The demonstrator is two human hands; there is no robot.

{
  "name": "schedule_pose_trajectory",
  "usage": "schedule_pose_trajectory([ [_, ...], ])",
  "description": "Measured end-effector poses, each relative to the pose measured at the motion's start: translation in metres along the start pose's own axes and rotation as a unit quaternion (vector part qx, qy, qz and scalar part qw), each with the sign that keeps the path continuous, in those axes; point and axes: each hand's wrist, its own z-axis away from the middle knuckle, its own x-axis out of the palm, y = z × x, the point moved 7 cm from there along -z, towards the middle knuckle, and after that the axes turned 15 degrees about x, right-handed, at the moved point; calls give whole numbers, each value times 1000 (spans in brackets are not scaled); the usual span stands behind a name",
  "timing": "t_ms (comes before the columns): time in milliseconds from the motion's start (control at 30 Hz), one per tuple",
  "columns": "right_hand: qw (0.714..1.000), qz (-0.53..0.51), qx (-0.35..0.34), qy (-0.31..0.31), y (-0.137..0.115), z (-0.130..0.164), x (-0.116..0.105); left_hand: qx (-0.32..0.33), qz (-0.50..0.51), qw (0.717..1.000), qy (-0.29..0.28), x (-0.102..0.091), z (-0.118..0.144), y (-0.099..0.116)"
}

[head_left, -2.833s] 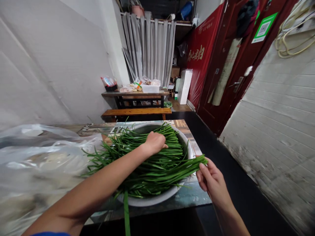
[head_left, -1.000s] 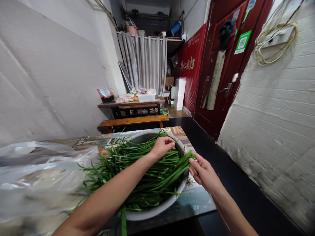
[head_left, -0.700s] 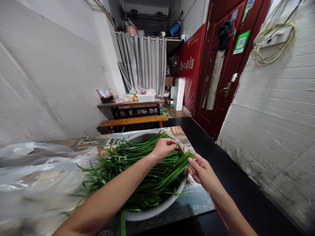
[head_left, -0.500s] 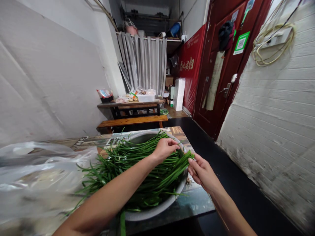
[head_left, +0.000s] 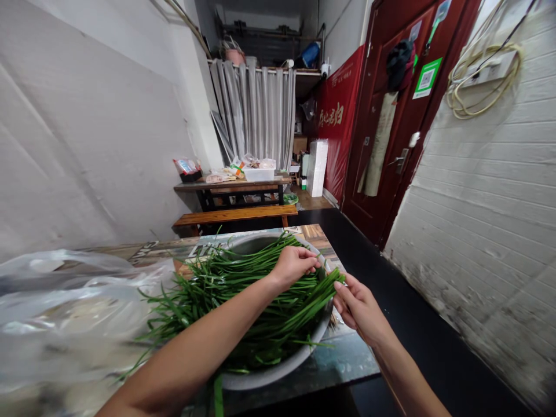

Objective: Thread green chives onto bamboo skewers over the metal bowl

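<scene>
A wide metal basin (head_left: 269, 376) on the near table holds a heap of long green chives (head_left: 243, 289). My left hand (head_left: 295, 265) reaches over the heap and pinches stalks near the basin's far right rim. My right hand (head_left: 360, 307) is at the basin's right edge, fingers closed on the cut ends of a bundle of chives (head_left: 304, 310) that lies slanted across the heap. The two hands are close together at the stalk ends.
A crumpled clear plastic bag (head_left: 65, 313) covers the table's left side. The table's right edge (head_left: 347, 359) drops to a dark floor. Farther back stand a wooden bench (head_left: 234, 215) and a cluttered table (head_left: 232, 185). A red door (head_left: 399, 121) is on the right wall.
Since the earliest frame my right hand has brought the bundle's ends in closer to the basin. My left hand has slid right along the stalks toward the rim and my right hand.
</scene>
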Motion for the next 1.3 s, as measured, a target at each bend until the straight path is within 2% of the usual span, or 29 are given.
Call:
schedule_pose_trajectory([
  [133, 1000, -9, -10, 9, -1, -1, 1, 9, -11, 999, -34, 8, 6, -1],
  [300, 999, -22, -27, 22, -2, 0, 2, 63, -58, 988, -131, 18, 17, 3],
  [367, 999, -23, -36, 33, -1, 3, -1, 70, -87, 981, -156, 8, 13, 2],
  [433, 998, -21, -42, 42, 3, 9, -5, 73, -150, 977, -134, -13, 3, -1],
  [500, 998, -18, -39, 50, 8, 14, -9, 87, -249, 958, -110, -31, -7, -8],
  [533, 998, -17, -36, 56, 11, 16, -11, 92, -295, 943, -119, -34, -10, -14],
  [633, 996, -15, -32, 78, 18, 20, -17, 105, -399, 893, -177, -27, -12, -39],
  [733, 996, -16, -31, 80, 20, 20, -17, 110, -455, 866, -178, -18, -11, -55],
  [767, 996, -17, -30, 78, 20, 19, -16, 107, -454, 868, -171, -17, -11, -57],
  [833, 997, -19, -28, 73, 18, 16, -15, 96, -416, 892, -147, -15, -13, -55],
  [933, 998, -23, -21, 58, 14, 13, -12, 62, -264, 957, -100, -12, -12, -43],
  [1000, 998, -24, -16, 49, 11, 11, -10, 29, -145, 986, -82, -5, -9, -36],
  [1100, 999, -22, -14, 43, 8, 9, -8, 5, -50, 996, -70, 6, -2, -24],
  [1300, 999, -22, -12, 43, 7, 10, -7, 18, -62, 997, -47, 9, 4, -9],
])
